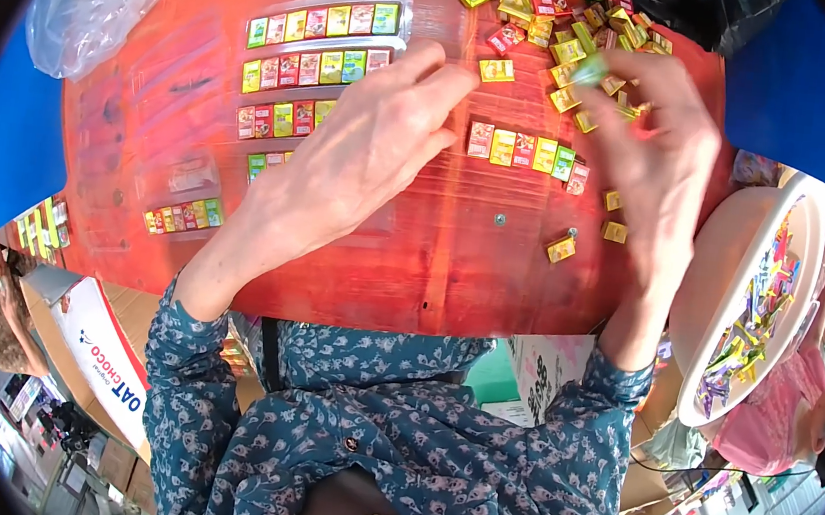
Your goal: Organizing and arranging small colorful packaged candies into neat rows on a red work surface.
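Right hand (674, 159) pinches a blurred green box (589, 71); loosely held, it could drop. Left hand (374, 125): grip cannot be told.

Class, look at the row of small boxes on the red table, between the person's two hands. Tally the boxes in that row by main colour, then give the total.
Red or pink boxes: 3
Yellow boxes: 2
Green box: 1
Total: 6
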Demonstrator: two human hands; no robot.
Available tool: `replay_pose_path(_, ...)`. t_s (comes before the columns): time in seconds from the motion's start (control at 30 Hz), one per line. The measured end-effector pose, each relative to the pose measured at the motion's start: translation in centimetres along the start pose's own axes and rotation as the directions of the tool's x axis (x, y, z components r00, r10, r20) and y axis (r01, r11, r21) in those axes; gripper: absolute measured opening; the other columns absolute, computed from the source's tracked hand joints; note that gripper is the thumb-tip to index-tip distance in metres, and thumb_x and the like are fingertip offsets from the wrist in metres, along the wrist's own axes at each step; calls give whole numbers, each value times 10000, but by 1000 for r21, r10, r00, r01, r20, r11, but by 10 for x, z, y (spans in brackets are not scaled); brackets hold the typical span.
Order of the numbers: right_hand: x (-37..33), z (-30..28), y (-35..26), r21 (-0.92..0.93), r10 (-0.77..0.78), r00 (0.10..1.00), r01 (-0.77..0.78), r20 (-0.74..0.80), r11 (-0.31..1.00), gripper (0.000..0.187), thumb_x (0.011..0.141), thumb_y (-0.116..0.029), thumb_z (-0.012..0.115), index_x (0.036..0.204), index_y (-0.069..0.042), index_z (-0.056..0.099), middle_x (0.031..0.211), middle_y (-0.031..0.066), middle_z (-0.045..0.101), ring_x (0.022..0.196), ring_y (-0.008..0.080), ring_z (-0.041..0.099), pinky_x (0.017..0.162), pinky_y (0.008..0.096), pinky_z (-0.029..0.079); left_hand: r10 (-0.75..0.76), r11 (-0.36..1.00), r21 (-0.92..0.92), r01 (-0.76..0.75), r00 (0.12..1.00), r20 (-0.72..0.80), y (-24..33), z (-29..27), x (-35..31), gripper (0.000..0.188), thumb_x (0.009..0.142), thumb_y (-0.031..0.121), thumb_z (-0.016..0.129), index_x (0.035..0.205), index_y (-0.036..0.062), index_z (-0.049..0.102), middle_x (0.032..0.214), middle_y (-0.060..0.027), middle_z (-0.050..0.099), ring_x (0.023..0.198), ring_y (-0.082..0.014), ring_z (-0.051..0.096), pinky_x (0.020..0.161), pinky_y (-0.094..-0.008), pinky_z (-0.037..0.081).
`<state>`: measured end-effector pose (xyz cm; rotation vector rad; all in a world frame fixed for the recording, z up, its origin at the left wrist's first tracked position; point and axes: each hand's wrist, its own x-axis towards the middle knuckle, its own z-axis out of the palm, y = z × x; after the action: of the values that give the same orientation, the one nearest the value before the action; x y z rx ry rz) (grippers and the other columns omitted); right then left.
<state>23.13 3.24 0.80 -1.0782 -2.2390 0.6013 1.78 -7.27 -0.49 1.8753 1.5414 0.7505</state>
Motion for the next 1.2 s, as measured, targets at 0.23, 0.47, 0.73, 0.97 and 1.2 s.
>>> replay_pose_path(0.23,-22,35,-28,7,-196,945,202,261,979,352,660,35,763,991,-29,663,979,125,583,941,330,556,795,409,507,-13,999,51,11,999,32,14,-4,-4,369,813,-33,673,1162,-61,556,1031,-164,535,959,-345,588,808,-409,475)
replay_pose_path(0.47,-45,-21,-1,-60,90,960,-77,266,995,492,660,22,779,1136,3,652,1086,167,615,1025,372,586,859,434,497,-70,997,39,66,991,111,12,10,-7,425,811,-29,682,1205,-71,530,1067,-185,512,960,-377,570,820,-436,458)
replay_pose_path(0.73,-57,-14,6,-76,154,940,-137,303,988,437,701,44,729,1125,14,627,1016,175,600,957,380,580,799,441,491,32,980,194,-49,996,89,8,21,2,408,772,-68,703,1158,-84,574,1026,-185,520,892,-367,601,746,-447,477)
replay_pose_path(0.97,-57,-14,4,-43,229,926,-227,300,973,402,724,47,728,1110,28,617,1031,174,587,927,389,599,772,444,497,122,956,258,-142,988,92,3,20,6,132,785,-74,592,904,-53,538,975,-214,535,877,-391,607,740,-473,507)
replay_pose_path(1.2,-53,-3,1,-16,167,938,-170,304,985,463,732,-51,784,1171,-12,641,1074,158,586,897,364,635,744,428,530,115,986,118,-120,992,49,5,30,8,121,851,8,595,965,-24,570,1029,-226,515,912,-398,590,753,-493,487)
